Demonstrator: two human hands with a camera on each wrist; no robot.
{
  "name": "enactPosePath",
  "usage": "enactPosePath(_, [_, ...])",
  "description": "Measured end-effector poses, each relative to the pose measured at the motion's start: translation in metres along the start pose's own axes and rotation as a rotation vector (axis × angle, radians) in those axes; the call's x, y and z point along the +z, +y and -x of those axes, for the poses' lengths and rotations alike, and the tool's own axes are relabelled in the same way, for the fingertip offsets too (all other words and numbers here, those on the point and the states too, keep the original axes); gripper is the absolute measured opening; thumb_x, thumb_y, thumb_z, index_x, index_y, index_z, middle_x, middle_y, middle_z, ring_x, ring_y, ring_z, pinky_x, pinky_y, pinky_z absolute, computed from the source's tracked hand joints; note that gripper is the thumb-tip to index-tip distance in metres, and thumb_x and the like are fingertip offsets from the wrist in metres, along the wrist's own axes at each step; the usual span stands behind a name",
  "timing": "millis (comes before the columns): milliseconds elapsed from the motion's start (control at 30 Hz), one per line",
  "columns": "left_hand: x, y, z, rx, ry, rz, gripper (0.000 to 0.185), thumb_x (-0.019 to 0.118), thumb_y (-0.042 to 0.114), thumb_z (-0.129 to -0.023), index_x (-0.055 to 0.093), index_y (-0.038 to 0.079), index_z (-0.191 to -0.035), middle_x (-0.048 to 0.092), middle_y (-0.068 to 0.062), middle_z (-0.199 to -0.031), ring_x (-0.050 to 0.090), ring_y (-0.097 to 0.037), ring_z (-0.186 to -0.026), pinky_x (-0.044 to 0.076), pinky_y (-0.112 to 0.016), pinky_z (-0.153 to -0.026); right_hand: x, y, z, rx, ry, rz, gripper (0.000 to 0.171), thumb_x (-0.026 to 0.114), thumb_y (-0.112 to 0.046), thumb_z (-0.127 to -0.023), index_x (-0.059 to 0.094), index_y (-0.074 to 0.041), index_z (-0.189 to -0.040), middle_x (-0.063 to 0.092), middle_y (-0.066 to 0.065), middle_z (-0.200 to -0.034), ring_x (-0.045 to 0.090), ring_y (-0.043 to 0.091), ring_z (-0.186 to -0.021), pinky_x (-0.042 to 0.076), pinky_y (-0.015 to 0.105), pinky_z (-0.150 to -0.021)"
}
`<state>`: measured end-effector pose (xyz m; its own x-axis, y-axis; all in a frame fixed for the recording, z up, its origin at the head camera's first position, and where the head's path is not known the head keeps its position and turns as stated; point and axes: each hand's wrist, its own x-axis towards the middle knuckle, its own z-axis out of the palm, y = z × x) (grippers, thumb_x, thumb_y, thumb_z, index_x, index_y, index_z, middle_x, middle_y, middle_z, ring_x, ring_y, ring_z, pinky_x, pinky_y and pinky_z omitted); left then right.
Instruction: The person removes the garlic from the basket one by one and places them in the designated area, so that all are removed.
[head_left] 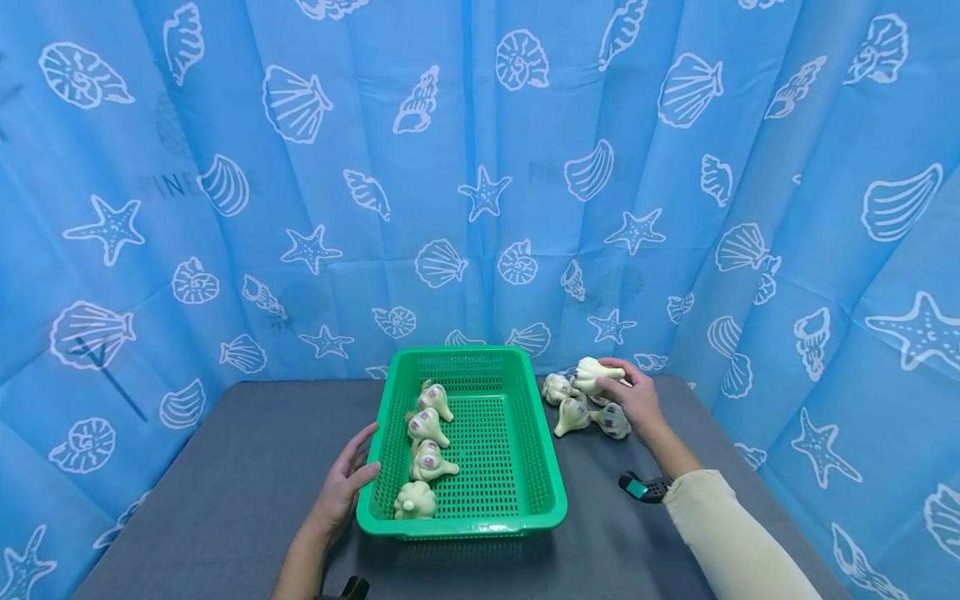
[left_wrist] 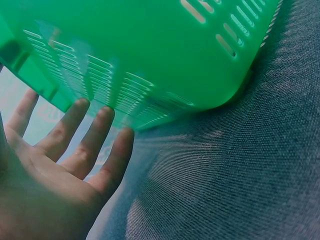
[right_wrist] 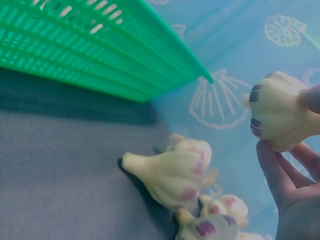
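A green plastic basket [head_left: 555, 492] stands on the grey table. Several garlic bulbs [head_left: 427, 461] lie in a row along its left side. My left hand [head_left: 341, 483] is at the basket's left wall, thumb near the rim; in the left wrist view its fingers [left_wrist: 97, 130] are spread and fairly straight against the slotted side. To the right of the basket, my right hand [head_left: 637, 396] pinches a garlic bulb [head_left: 591, 375] between thumb and fingers, raised above a small pile. In the right wrist view that held bulb [right_wrist: 280, 112] shows purple patches.
Loose garlic bulbs [head_left: 573, 415] sit on the table [head_left: 247, 467] right of the basket, below my right hand. A blue curtain [head_left: 480, 167] with white shell prints hangs behind the table and along its sides. A black wrist strap [head_left: 645, 487] shows by my right sleeve.
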<state>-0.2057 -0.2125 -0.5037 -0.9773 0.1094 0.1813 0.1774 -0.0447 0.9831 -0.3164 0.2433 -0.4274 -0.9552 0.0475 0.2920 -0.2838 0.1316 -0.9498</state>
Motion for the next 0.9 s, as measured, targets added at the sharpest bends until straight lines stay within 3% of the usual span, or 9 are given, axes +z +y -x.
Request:
enactPosePath(200, [0.000,-0.001,0.000,0.000,0.002,0.001,0.060,0.051,0.010,-0.100,0.026,0.014,-0.154,0.019,-0.021,-0.157,0.025,-0.039,-0.138,0.046,-0.027,-0.089,-0.016,0.009,0.002,0.034,0.102,-0.013,0.041,0.064,-0.008,-0.094,0.052,0.009,-0.130,0.056,0.003,-0.108,0.062,0.004,-0.086,0.055,0.030,-0.077])
enactPosePath(433, [0.000,-0.001,0.000,0.002,0.008,-0.004,0.060,0.052,0.010,-0.099,0.027,0.013,-0.154,0.021,-0.022,-0.156,0.027,-0.039,-0.137,0.046,-0.027,-0.088,-0.032,0.018,0.010,0.100,0.206,-0.158,0.037,0.064,-0.004,-0.094,0.053,0.008,-0.127,0.058,-0.005,-0.097,0.064,0.006,-0.082,0.055,0.027,-0.075])
enactPosePath(900, [0.002,0.001,0.000,-0.016,0.022,0.000,0.060,0.053,0.011,-0.099,0.027,0.013,-0.154,0.021,-0.021,-0.156,0.028,-0.039,-0.137,0.046,-0.027,-0.088,-0.060,0.043,0.029,0.239,0.299,-0.145,0.036,0.061,-0.005,-0.095,0.052,0.002,-0.129,0.048,0.007,-0.115,0.063,0.002,-0.082,0.054,0.025,-0.076])
